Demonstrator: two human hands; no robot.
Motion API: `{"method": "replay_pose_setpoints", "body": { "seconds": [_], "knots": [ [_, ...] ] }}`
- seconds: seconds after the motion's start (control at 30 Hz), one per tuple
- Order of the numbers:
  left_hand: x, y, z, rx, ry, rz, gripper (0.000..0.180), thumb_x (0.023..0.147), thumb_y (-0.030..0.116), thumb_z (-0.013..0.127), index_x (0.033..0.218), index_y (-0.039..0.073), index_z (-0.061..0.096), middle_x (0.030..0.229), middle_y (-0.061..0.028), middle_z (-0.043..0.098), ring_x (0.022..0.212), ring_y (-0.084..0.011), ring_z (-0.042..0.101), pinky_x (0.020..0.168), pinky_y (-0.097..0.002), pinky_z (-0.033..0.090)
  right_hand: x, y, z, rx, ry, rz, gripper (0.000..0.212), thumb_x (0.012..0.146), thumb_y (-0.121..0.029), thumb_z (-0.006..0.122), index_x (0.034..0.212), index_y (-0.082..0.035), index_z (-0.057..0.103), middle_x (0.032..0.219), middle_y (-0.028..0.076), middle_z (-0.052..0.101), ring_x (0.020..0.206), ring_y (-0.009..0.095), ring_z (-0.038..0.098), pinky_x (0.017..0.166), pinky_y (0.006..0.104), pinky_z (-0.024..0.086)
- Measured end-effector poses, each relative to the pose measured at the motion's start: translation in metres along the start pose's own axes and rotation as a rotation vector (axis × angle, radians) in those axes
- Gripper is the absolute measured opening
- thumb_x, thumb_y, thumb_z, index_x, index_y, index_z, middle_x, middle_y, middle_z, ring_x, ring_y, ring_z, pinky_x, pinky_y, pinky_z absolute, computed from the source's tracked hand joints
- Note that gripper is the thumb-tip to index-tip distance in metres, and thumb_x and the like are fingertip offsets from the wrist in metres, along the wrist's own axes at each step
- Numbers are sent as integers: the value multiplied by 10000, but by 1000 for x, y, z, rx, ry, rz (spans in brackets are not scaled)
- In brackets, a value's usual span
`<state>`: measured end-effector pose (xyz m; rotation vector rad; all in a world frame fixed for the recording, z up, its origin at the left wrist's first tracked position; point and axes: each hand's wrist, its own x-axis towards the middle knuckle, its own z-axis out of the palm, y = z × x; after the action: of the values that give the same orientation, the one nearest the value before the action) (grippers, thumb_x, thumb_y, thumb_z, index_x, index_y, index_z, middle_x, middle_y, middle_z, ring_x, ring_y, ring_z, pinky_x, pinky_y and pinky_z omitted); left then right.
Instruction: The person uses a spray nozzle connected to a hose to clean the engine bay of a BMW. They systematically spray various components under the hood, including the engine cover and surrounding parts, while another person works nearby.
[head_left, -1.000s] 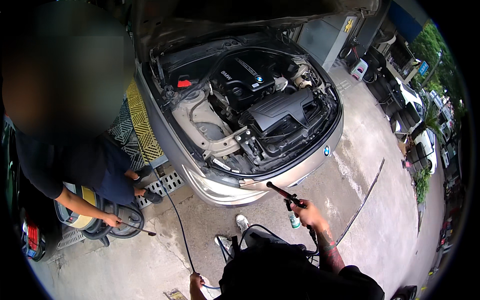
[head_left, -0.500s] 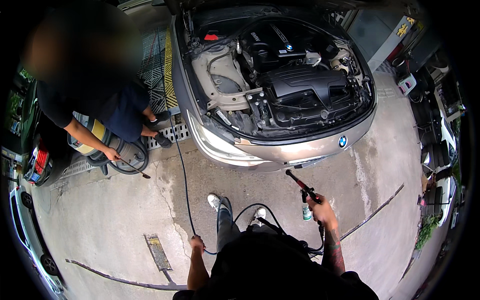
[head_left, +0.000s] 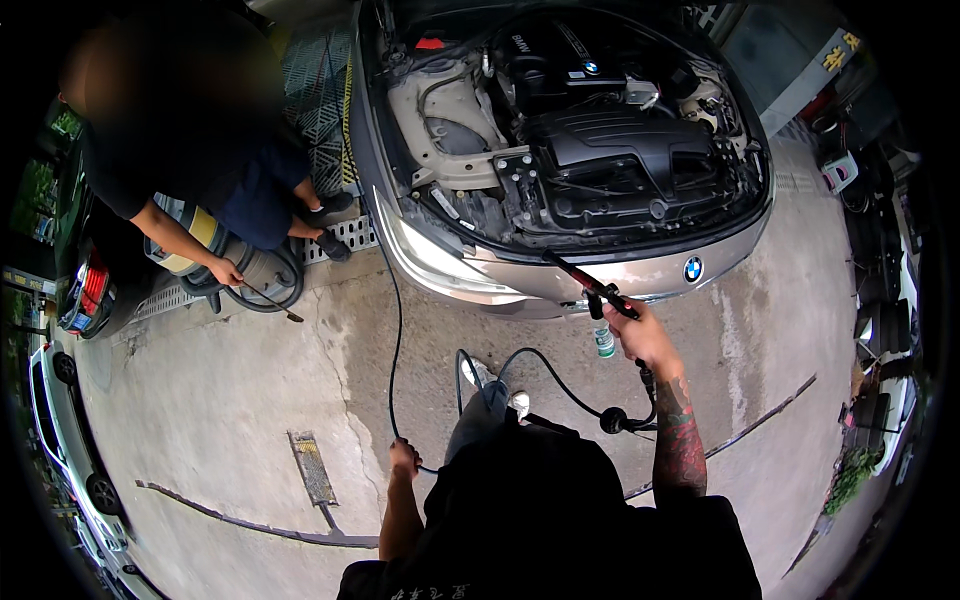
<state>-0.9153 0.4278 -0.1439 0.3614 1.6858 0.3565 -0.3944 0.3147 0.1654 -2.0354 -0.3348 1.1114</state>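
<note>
My right hand (head_left: pixel 645 338) is closed round the grip of a black and red spray gun (head_left: pixel 590 282). A small bottle (head_left: pixel 604 341) with a green and white label hangs under the gun. Its long nozzle points forward and left, overlapping in view the front edge of a beige car (head_left: pixel 560 285); whether they touch I cannot tell. The raised hood leaves the engine bay (head_left: pixel 610 150) exposed. Low on the left, my left hand (head_left: pixel 405 457) is closed round a dark hose (head_left: pixel 397 350), which runs forward along the car's side. More hose loops around my feet.
At the left a person (head_left: pixel 200 190) stands holding a thin brush-like tool (head_left: pixel 272 302) beside a drum-shaped machine (head_left: pixel 250 275) with a coiled hose. A drain grate (head_left: pixel 313 470) is set in the concrete floor. Tyres (head_left: pixel 872 340) and a plant (head_left: pixel 852 478) line the right side.
My right hand has moved forward with the spray gun, bringing its nozzle up to the car's front edge. My left hand still grips the hose. My feet have shifted.
</note>
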Motion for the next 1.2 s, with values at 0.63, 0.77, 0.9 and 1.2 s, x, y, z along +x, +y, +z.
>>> {"method": "replay_pose_setpoints", "body": {
  "seconds": [0.63,0.77,0.9,1.2],
  "knots": [
    [-19,12,47,-116,46,-55,199,918,212,363,723,184,339,512,48,230,374,-96,231,356,-281,186,71,-122,2,-423,-118,-53,494,917,-405,643,1130,40,639,814,84,645,608,160,569,546,292,448],
    [-21,20,73,-116,8,-27,207,928,216,362,724,184,354,508,48,249,370,-96,242,353,-280,188,71,-120,-6,-465,-119,-172,475,918,-376,641,1146,41,636,915,128,683,788,200,605,762,326,489],
    [-26,27,103,-27,19,17,183,929,241,376,761,178,410,506,44,290,369,-99,273,345,-278,225,64,-114,-13,-404,-123,-192,441,922,-352,634,1116,44,640,894,137,682,785,217,607,752,335,484],
    [-27,36,118,102,-2,11,170,926,255,374,811,164,460,522,30,325,396,-119,325,365,-302,294,78,-111,-4,-364,-113,-285,419,923,-351,622,1063,43,644,790,178,644,729,281,592,716,370,472]
  ]
}}
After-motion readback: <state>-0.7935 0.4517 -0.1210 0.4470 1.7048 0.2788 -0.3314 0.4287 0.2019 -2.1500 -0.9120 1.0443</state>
